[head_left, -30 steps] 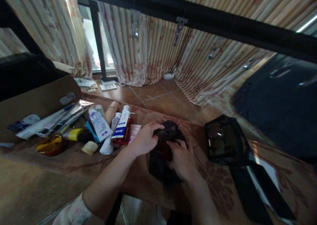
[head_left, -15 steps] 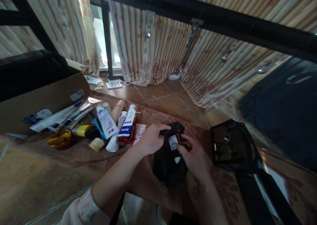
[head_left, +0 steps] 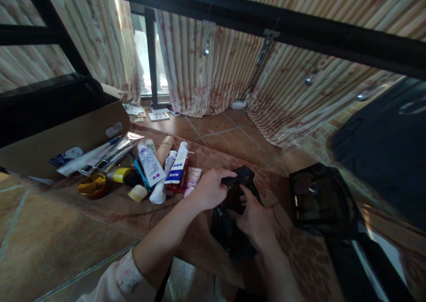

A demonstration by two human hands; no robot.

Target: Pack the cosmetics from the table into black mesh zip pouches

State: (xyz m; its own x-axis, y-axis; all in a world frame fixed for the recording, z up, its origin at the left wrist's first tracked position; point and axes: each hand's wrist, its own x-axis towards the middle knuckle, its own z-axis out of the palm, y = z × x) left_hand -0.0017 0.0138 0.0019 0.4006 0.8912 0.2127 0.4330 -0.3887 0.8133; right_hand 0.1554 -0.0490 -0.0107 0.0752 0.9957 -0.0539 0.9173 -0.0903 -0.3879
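A black pouch (head_left: 229,242) lies on the brown cloth in front of me, its mouth spread. My left hand (head_left: 213,189) is closed on the pouch's upper left edge. Inside the opening shows a dark brown bottle (head_left: 234,194), largely hidden by the pouch and shadow. My right hand (head_left: 254,217) reaches into the mouth from the right, thumb and fingers curled about the bottle; their exact contact is dim. Just left of my left hand rests a pink-and-white tube (head_left: 193,180), beside a white-and-blue tube (head_left: 178,162).
Several more tubes, a yellow-and-black container (head_left: 121,175) and an amber round container (head_left: 93,186) lie on the cloth (head_left: 159,222) at left, before a cardboard box (head_left: 83,133). A black see-through pouch (head_left: 319,200) lies at right. A dark bar (head_left: 233,11) crosses above.
The brown bottle has gone deeper into the pouch, and its pale patterned label no longer shows. My right hand has turned into the opening. The whole view has shifted slightly.
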